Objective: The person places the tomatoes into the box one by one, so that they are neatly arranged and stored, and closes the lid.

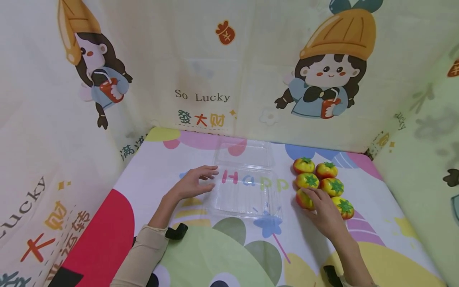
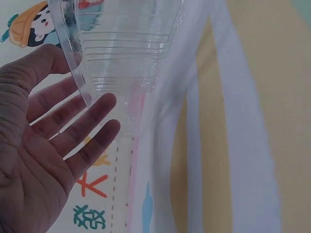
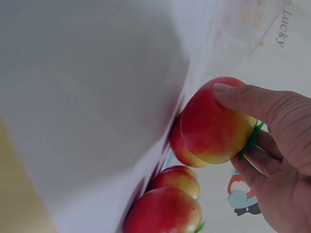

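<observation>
My right hand point(image 1: 325, 209) pinches a red-and-yellow, persimmon-like fruit point(image 3: 214, 121) with a green leafy top. The thumb lies across its red side, and the other fingers are partly hidden behind it. Several matching fruits point(image 1: 332, 186) sit in two rows beside and beyond that hand. An open, clear plastic clamshell box point(image 1: 244, 199) lies left of the fruits, its lid point(image 1: 244, 153) folded back towards the wall. At the box's left edge is my left hand point(image 1: 195, 182), fingers relaxed and spread. In the left wrist view its thumb is against the rim; firm contact is unclear.
A tablecloth point(image 1: 201, 259) with bright cartoon prints and coloured letters covers the table. Printed fabric walls point(image 1: 258, 71) enclose the back and both sides. Black straps point(image 1: 177, 231) show at the wrists.
</observation>
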Demonstrator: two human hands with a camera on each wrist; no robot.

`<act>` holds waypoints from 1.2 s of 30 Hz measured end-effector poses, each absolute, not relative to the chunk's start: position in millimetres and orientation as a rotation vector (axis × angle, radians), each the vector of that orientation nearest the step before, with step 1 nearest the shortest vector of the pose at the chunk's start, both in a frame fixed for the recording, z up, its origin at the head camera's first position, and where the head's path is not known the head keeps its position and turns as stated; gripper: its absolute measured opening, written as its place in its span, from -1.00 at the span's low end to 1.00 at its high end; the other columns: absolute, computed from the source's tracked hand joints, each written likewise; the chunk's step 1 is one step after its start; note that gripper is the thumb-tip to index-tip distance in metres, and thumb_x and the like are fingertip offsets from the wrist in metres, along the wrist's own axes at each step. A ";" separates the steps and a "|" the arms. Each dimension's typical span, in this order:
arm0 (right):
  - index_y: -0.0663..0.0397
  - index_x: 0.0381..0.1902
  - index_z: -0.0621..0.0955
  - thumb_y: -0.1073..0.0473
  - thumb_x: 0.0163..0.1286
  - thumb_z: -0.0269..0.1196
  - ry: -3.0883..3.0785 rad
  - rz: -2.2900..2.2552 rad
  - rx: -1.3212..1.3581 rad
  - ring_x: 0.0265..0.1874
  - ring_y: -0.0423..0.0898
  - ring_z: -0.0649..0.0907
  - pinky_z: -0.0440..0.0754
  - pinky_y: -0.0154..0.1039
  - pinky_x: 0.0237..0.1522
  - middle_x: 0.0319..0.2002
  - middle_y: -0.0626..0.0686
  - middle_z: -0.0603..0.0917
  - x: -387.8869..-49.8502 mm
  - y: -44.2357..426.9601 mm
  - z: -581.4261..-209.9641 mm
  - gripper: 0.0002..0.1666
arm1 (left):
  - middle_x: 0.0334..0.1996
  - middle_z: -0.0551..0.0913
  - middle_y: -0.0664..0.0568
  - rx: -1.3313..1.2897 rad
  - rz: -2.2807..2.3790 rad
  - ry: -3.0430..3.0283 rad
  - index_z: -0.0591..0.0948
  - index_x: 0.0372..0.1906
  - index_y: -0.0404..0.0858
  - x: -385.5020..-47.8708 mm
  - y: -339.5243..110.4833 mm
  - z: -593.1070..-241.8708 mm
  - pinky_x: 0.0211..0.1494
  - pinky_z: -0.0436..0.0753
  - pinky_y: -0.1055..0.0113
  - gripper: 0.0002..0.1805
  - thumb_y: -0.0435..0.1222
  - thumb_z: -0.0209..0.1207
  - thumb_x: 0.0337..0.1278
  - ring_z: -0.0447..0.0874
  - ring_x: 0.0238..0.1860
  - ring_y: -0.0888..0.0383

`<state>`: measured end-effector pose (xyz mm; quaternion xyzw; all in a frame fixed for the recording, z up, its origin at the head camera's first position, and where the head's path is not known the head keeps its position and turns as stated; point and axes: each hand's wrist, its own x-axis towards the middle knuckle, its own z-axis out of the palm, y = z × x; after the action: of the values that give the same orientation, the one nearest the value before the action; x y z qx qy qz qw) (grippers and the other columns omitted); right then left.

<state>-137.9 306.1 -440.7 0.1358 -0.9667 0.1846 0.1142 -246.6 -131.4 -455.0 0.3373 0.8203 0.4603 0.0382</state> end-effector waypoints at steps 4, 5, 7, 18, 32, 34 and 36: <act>0.19 0.29 0.53 0.46 0.01 0.55 -2.829 0.544 0.382 0.19 0.32 0.49 0.58 0.36 0.13 0.17 0.30 0.55 -136.0 302.1 -436.8 -0.17 | 0.38 0.49 -0.28 1.011 1.387 2.526 0.54 0.31 -0.46 -246.6 -130.2 -453.9 0.26 0.61 -0.12 -0.46 -0.39 0.32 0.25 0.69 0.10 -0.21; 0.19 0.29 0.53 0.46 0.00 0.55 -2.824 0.543 0.382 0.19 0.32 0.49 0.58 0.36 0.13 0.17 0.30 0.55 -135.8 301.4 -436.3 -0.16 | 0.39 0.49 -0.26 1.003 1.380 2.530 0.55 0.31 -0.46 -246.4 -130.2 -453.9 0.26 0.61 -0.12 -0.46 -0.38 0.32 0.25 0.68 0.11 -0.19; 0.19 0.29 0.54 0.46 0.00 0.55 -2.813 0.547 0.381 0.19 0.31 0.49 0.58 0.36 0.13 0.17 0.30 0.55 -135.7 300.0 -435.8 -0.16 | 0.39 0.49 -0.24 0.988 1.373 2.538 0.56 0.29 -0.46 -245.7 -130.2 -453.4 0.25 0.62 -0.11 -0.48 -0.37 0.32 0.25 0.68 0.12 -0.17; 0.21 0.27 0.55 0.43 -0.04 0.59 -2.738 0.560 0.391 0.17 0.29 0.53 0.63 0.34 0.07 0.14 0.28 0.58 -139.3 290.0 -429.4 -0.15 | 0.41 0.48 -0.20 0.970 1.343 2.564 0.64 0.19 -0.47 -244.5 -129.4 -451.6 0.20 0.66 -0.07 -0.55 -0.35 0.32 0.25 0.64 0.21 -0.11; 0.16 0.34 0.52 0.33 0.01 0.61 -2.694 0.589 0.404 0.19 0.26 0.55 0.64 0.29 0.09 0.17 0.24 0.59 -145.2 277.8 -421.5 -0.10 | 0.40 0.49 -0.21 0.982 1.342 2.562 0.60 0.24 -0.48 -245.9 -129.3 -452.9 0.19 0.66 -0.09 -0.51 -0.35 0.31 0.26 0.68 0.11 -0.16; 0.16 0.35 0.51 0.33 0.02 0.60 -2.703 0.602 0.397 0.20 0.27 0.54 0.63 0.31 0.11 0.19 0.24 0.59 -145.5 274.6 -419.3 -0.10 | 0.40 0.49 -0.20 0.978 1.346 2.559 0.60 0.24 -0.48 -245.5 -129.3 -452.5 0.19 0.66 -0.09 -0.51 -0.35 0.31 0.26 0.67 0.13 -0.15; 0.15 0.36 0.50 0.33 0.03 0.59 -2.710 0.612 0.392 0.22 0.27 0.53 0.62 0.32 0.12 0.21 0.25 0.58 -146.2 271.0 -417.0 -0.10 | 0.40 0.50 -0.20 0.977 1.350 2.558 0.60 0.23 -0.48 -245.0 -129.1 -452.1 0.18 0.66 -0.09 -0.52 -0.35 0.32 0.25 0.66 0.15 -0.14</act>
<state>-146.2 271.0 -417.0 0.1379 -0.9522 0.2151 0.1673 -245.0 -129.1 -452.1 0.3196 0.8371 0.4418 0.0443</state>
